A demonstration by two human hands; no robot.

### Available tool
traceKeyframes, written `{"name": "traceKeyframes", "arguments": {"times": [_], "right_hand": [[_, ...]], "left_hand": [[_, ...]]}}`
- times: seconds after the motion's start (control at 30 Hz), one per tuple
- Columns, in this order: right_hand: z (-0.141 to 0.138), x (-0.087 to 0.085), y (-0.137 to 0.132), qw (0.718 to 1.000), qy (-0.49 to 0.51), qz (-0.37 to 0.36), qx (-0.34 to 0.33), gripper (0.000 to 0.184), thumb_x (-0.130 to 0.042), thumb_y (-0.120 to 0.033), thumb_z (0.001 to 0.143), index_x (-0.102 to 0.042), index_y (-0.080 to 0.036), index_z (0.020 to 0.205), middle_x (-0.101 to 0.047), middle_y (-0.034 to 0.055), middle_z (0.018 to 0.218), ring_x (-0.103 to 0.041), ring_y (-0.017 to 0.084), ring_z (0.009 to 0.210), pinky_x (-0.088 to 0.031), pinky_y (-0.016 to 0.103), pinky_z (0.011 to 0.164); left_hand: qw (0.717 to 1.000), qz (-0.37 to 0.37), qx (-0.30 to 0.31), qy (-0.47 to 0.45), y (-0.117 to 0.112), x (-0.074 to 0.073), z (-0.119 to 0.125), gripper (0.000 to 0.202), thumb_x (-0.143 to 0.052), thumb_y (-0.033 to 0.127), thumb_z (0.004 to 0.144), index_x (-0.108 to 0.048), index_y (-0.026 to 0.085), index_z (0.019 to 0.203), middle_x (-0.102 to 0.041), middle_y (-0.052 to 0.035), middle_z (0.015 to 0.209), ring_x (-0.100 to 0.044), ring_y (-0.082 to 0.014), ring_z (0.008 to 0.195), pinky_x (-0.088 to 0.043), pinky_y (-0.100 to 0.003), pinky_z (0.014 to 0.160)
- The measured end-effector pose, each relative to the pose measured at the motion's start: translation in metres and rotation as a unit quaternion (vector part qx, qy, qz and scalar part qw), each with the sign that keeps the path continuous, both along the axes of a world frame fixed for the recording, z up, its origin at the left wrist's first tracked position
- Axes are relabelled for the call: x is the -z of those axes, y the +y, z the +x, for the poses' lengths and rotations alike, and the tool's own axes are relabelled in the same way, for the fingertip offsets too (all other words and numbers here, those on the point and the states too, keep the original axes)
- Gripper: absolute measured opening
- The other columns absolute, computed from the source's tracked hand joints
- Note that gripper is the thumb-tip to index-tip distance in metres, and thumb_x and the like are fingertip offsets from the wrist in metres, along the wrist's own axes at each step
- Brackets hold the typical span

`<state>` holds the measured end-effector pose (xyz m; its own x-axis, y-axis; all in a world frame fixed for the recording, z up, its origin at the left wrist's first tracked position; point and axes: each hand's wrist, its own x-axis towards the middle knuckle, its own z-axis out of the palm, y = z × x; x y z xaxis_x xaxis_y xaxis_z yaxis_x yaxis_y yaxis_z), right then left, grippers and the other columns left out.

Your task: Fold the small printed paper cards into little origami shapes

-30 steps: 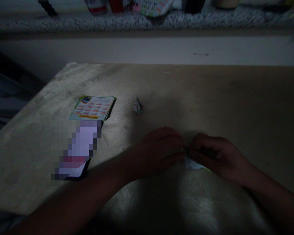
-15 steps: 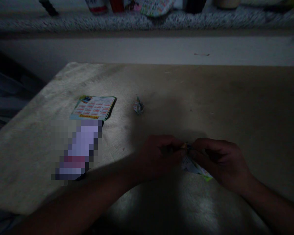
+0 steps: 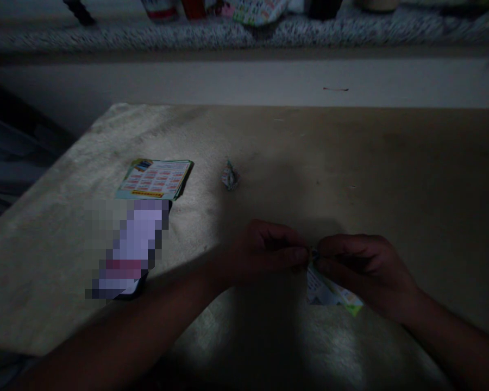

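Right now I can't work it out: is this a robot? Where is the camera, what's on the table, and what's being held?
No robot here, just a person's two bare hands. The camera is worn on the person's head, looking forward and down, so we see nearly what they see. It's quite dark.

The left hand and right hand meet at their fingertips, pinching a printed paper. The pinched part is mostly hidden by the fingers.

On the table, over to the left, are some cards and, nearer us, a phone with a blurred screen. A crumpled scrap lies to the right of the cards.
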<state>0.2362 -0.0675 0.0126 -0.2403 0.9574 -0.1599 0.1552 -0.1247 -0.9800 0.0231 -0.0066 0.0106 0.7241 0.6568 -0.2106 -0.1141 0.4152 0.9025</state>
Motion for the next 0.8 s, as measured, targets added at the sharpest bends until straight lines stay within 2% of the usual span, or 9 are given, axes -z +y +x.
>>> {"name": "traceKeyframes", "arguments": {"times": [0.33,0.5,0.8], "right_hand": [[0.001,-0.003,0.003,0.998,0.04,-0.041,-0.039,0.019,-0.073,-0.034,0.085,-0.074,-0.017,0.076,-0.052,-0.0022,0.058,-0.04,0.008,0.051,-0.033,0.021,0.045],[0.0,-0.001,0.003,0.998,0.022,-0.038,-0.034,0.02,-0.072,-0.034,0.085,-0.073,-0.017,0.074,-0.051,-0.0029,0.058,-0.04,0.008,0.051,-0.032,0.021,0.046],[-0.006,-0.008,0.003,0.996,-0.055,0.052,-0.045,0.021,-0.067,-0.025,0.086,-0.064,-0.017,0.066,-0.048,-0.0036,0.055,-0.039,0.008,0.05,-0.033,0.021,0.045]], "left_hand": [[0.997,0.054,0.044,0.022,0.005,0.0,-0.006,0.015,-0.079,0.026,0.08,-0.077,0.012,0.084,-0.072,-0.0037,0.074,-0.064,-0.0108,0.066,-0.05,-0.022,0.065],[0.993,0.097,0.032,0.061,0.003,0.0,-0.006,0.014,-0.077,0.025,0.08,-0.077,0.011,0.083,-0.071,-0.0026,0.072,-0.061,-0.0095,0.064,-0.047,-0.02,0.062],[0.969,0.195,-0.012,0.153,-0.006,0.0,0.0,0.017,-0.071,0.029,0.08,-0.072,0.012,0.081,-0.065,-0.0006,0.069,-0.056,-0.0092,0.062,-0.044,-0.019,0.058]]}}
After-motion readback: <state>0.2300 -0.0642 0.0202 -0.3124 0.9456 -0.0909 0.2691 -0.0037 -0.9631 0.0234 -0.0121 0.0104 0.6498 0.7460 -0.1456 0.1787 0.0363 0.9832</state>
